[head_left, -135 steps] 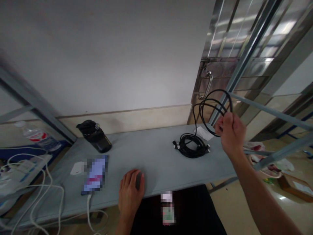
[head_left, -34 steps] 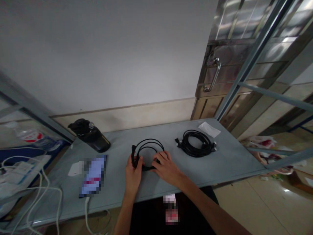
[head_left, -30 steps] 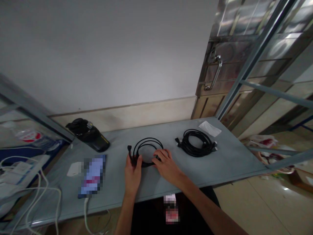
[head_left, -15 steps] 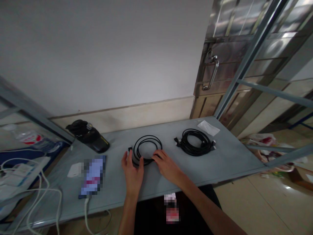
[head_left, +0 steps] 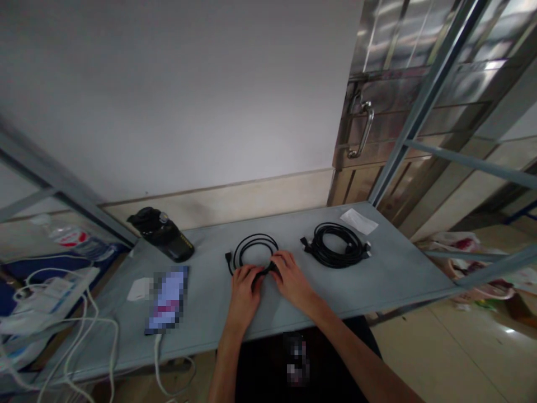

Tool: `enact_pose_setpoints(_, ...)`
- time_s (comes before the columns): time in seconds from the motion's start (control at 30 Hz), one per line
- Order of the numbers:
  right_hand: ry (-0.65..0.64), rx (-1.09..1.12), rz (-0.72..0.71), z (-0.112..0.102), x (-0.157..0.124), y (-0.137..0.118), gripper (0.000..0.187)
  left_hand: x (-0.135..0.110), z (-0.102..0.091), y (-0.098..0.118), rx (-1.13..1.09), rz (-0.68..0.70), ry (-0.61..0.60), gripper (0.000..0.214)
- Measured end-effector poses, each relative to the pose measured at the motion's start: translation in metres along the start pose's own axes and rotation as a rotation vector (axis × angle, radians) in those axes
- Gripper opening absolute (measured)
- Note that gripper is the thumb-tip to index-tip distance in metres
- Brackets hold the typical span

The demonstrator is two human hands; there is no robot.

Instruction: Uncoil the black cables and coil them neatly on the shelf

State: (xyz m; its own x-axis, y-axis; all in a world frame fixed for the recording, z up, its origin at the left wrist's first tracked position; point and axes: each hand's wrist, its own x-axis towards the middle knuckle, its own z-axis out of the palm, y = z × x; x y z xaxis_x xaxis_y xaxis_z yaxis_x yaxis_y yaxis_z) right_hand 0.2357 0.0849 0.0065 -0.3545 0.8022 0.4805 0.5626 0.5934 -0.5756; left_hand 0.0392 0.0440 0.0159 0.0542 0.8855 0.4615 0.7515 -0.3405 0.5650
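Observation:
A loose loop of thin black cable [head_left: 255,246] lies on the grey table top, with a small black plug [head_left: 229,259] at its left end. My left hand [head_left: 246,286] and my right hand [head_left: 292,274] meet at the loop's near side, fingers closed on the gathered strands. Just right of them sits a tighter coil of black cable [head_left: 335,246], untouched, with plugs at both ends. My hands hide the lower part of the loop.
A black bottle [head_left: 162,235] lies on the table at the left, near a pixelated phone [head_left: 168,299] with a white cable and a small white card [head_left: 140,289]. A white paper slip [head_left: 358,220] lies at the back right. Metal frame bars and a steel door [head_left: 390,101] stand behind.
My left hand has moved right from beside the plug onto the loop's near side, closing in on the strands next to my right hand. Earlier, my right hand held the loop up in the air.

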Motion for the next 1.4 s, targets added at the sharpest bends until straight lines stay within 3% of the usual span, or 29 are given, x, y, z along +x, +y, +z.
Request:
enact_pose_setpoints(0.1,0.051,0.012,0.004,-0.011,-0.004,0.002,0.035,0.000,-0.001,-0.002,-0.020,-0.009,0.008,0.024)
enact_pose_setpoints(0.2,0.098,-0.117,-0.004,-0.040,-0.015,0.018,0.034,0.001,0.000,-0.004,-0.018,-0.034,0.032,0.024)
enact_pose_setpoints(0.37,0.134,-0.382,0.103,-0.110,-0.049,0.080,0.053,0.002,0.002,-0.008,-0.003,-0.040,0.073,0.023)
enact_pose_setpoints(0.5,0.073,-0.433,0.131,-0.141,-0.080,0.118,0.057,0.002,0.004,-0.010,0.015,-0.022,0.094,0.023)
enact_pose_setpoints(0.73,0.056,-0.418,0.093,-0.145,-0.089,0.120,0.049,0.001,0.000,-0.002,0.025,-0.041,0.123,0.025)
enact_pose_setpoints(1.07,0.190,-0.392,0.067,-0.144,-0.088,0.120,0.037,0.003,-0.012,0.000,-0.136,-0.115,0.163,0.032)
enact_pose_setpoints(1.4,0.387,-0.226,0.206,-0.151,-0.092,0.121,0.047,0.002,-0.013,0.002,-0.148,-0.108,0.172,0.034)
